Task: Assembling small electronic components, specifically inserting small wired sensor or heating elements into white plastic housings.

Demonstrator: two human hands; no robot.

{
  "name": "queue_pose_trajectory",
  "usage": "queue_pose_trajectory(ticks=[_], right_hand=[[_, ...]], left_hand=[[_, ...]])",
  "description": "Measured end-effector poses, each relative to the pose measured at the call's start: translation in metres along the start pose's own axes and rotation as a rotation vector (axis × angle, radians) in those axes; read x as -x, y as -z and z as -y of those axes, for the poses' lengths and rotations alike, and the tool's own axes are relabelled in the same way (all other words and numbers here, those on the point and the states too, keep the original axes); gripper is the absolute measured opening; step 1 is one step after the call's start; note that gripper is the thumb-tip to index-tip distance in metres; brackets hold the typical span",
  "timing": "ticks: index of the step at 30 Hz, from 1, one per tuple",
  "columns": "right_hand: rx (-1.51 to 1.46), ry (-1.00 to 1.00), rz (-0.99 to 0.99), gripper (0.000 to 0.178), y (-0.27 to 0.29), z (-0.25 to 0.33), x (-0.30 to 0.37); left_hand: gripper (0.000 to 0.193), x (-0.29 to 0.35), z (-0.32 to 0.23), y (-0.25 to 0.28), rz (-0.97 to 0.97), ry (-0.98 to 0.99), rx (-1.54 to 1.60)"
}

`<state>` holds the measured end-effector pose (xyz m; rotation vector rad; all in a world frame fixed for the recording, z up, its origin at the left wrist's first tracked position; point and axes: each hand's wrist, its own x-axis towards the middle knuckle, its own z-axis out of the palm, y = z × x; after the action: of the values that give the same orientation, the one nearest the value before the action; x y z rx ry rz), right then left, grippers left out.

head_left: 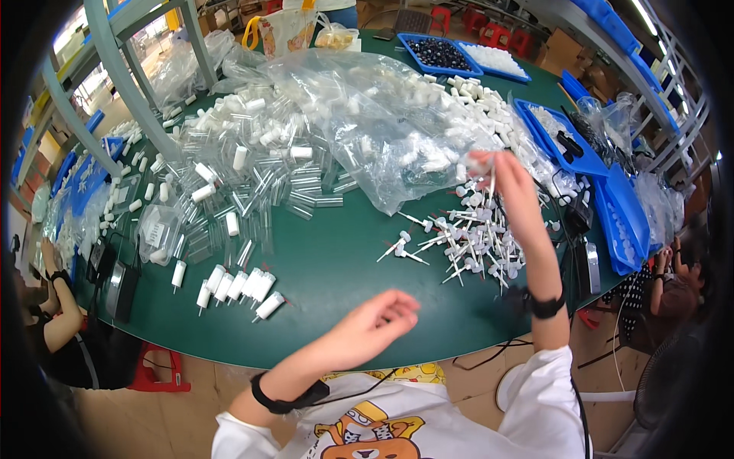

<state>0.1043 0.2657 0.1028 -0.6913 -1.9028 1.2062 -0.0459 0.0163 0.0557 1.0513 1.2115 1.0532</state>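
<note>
My left hand (pixel 378 321) hovers over the near edge of the green table, fingers loosely curled and thumb apart, with nothing visible in it. At the far right, my right hand (pixel 514 183) is raised with bent fingers closed on a small white plastic part (pixel 492 177) with a thin stem; motion blurs its details. Just below that hand lies a heap of white stemmed plastic parts (pixel 478 241), some with red bits. To the left, several white cylinders (pixel 251 284) with thin stems lie in a rough row. Clear tubes (pixel 306 187) are scattered beyond them.
A large clear plastic bag (pixel 367 145) spreads over piled white cylinders (pixel 474 99). Blue trays (pixel 562 141) line the right side; another blue tray (pixel 440 55) of dark pieces stands at the back. A grey metal frame (pixel 138 84) rises at left. People sit on both sides.
</note>
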Motion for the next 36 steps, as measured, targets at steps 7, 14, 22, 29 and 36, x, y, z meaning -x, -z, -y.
queue_pose_trajectory(ticks=[7,14,22,29,36], right_hand=[[-0.293,0.033,0.427,0.022,-0.064,0.05,0.061],[-0.409,-0.175,0.44,0.026,-0.09,0.0,0.055],[-0.644,-0.375,0.358,0.026,-0.087,-0.039,0.054],[-0.668,-0.431,0.313,0.027,-0.091,-0.04,0.051],[-0.807,-0.433,0.365,0.029,-0.086,-0.044,0.049]], left_hand=[[0.024,-0.044,-0.051,0.035,-0.234,-0.061,0.562],[0.018,-0.07,-0.016,0.061,-0.243,0.098,0.75],[0.02,-0.083,0.02,0.073,-0.219,0.036,0.859],[0.02,-0.08,0.018,0.067,-0.148,0.086,0.745],[0.025,-0.074,0.006,0.058,-0.145,0.051,0.632]])
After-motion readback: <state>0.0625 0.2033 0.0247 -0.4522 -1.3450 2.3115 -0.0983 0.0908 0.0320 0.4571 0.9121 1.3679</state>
